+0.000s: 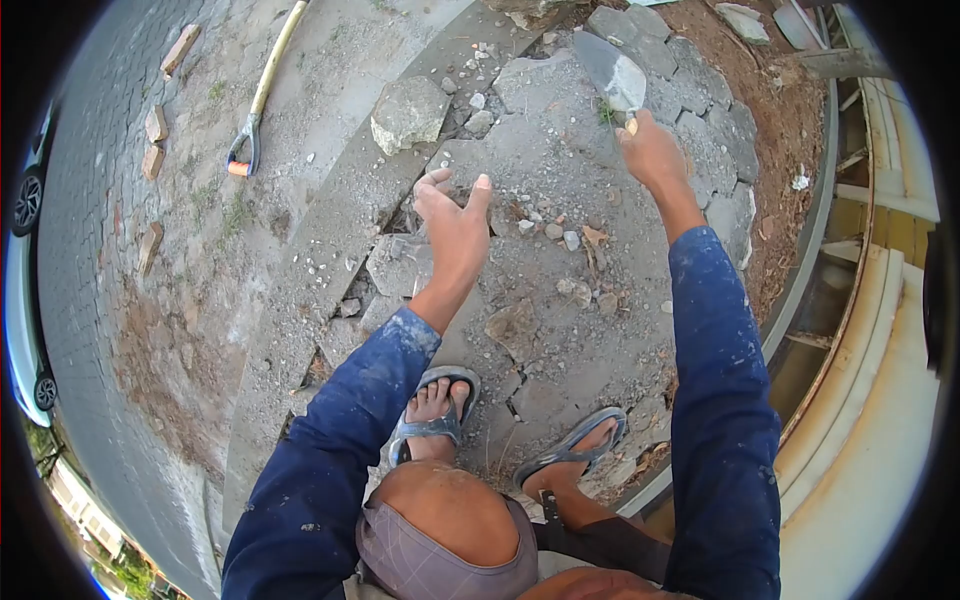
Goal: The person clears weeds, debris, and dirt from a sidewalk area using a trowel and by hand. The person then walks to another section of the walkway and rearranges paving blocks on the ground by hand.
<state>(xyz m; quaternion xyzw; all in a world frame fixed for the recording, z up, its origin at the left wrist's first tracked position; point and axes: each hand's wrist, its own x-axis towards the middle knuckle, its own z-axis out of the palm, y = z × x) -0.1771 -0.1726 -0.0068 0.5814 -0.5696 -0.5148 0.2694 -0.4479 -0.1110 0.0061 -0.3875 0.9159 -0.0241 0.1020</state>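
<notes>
My right hand point(655, 155) is wrapped round the handle of a trowel point(622, 82), whose pale, mortar-smeared blade points up and left over the stone paving. My left hand point(455, 225) hangs above the rubble with thumb and fingers apart and nothing between them. Below and left of it lies a broken grey slab point(398, 265). Farther up, a large rough stone point(410, 114) sits near the edge of the kerb strip. Small stones point(553, 231) and grit are scattered on the paving point(560, 150) between my hands.
A shovel point(262, 90) with an orange-gripped handle lies at upper left. Several brick pieces point(155, 124) line the cobbled road, where a car point(28, 280) stands. Rusty metal edging and a pale panel point(860, 400) border the right side. My sandalled feet point(435, 405) rest on the slabs.
</notes>
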